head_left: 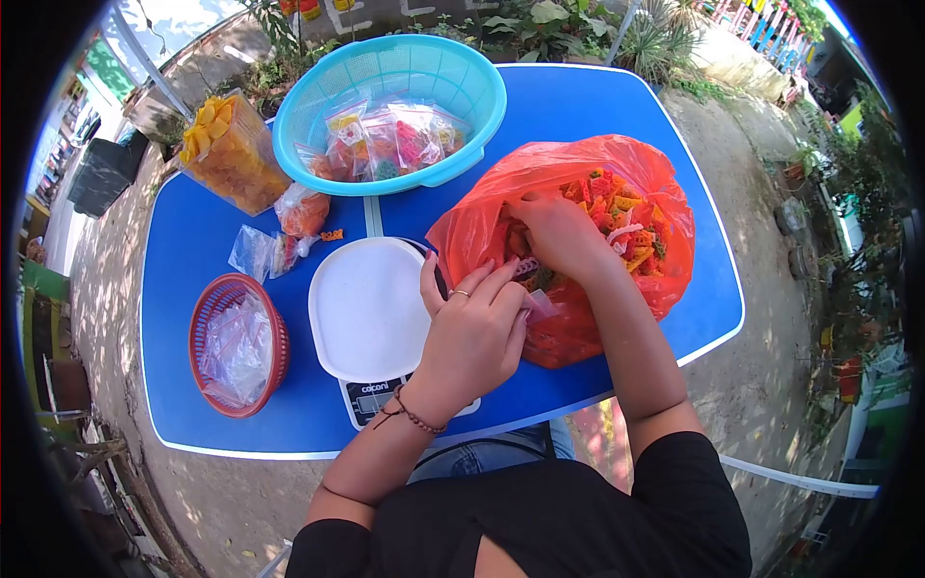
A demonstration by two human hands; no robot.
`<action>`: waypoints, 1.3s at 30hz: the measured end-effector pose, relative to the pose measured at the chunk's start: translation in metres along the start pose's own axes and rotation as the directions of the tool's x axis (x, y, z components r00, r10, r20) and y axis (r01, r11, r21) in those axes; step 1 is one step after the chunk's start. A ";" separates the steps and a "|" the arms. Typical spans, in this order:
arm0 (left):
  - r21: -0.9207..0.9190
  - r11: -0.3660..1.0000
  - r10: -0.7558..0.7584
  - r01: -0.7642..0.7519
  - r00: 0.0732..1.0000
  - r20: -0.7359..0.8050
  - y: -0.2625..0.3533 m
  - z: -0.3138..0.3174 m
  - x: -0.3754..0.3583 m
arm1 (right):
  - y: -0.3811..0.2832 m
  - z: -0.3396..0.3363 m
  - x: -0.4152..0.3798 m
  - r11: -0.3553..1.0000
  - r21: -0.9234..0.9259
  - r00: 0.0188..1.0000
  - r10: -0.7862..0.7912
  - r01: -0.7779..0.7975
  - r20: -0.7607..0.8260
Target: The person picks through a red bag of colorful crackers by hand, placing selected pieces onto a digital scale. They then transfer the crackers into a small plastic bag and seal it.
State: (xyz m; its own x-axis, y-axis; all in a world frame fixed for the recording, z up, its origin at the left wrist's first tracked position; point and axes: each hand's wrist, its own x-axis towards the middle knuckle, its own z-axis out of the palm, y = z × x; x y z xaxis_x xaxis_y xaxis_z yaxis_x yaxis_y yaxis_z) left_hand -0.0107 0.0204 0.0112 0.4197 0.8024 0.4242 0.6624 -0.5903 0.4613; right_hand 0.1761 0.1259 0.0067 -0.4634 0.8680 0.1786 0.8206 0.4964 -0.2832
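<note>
Scale point(382, 308) reads "caconi"; left hand point(475, 326) holds plastic point(541, 306).

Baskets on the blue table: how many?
2. The large turquoise basket is at the far edge, with filled clear bags in it. The small red basket is left of the kitchen scale. No third one shows.

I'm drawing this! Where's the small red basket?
In the head view, the red basket sits at the left of the blue table, just left of the white tray.
</note>
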 end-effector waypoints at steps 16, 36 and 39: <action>-0.968 0.220 -0.425 0.119 0.905 0.015 -0.004 -0.017 -0.003 | -0.020 -0.037 -0.031 0.245 0.944 0.975 0.017 -0.221 0.223; -0.784 0.523 -0.621 0.334 0.779 -0.083 -0.073 -0.090 -0.077 | -0.152 0.011 0.004 0.595 0.798 0.995 0.068 -0.095 0.068; -0.702 0.512 -0.637 0.495 0.767 0.077 -0.080 -0.100 -0.083 | -0.148 0.030 0.004 0.657 0.753 0.998 0.009 0.038 -0.058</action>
State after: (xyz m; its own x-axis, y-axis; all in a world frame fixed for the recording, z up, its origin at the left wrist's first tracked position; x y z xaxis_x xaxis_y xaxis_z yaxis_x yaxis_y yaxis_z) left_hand -0.1605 -0.0074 0.0170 -0.0520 0.9982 -0.0284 0.1117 0.0341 0.9932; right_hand 0.0429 0.0561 0.0215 -0.4360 0.8699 0.2307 0.2701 0.3710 -0.8885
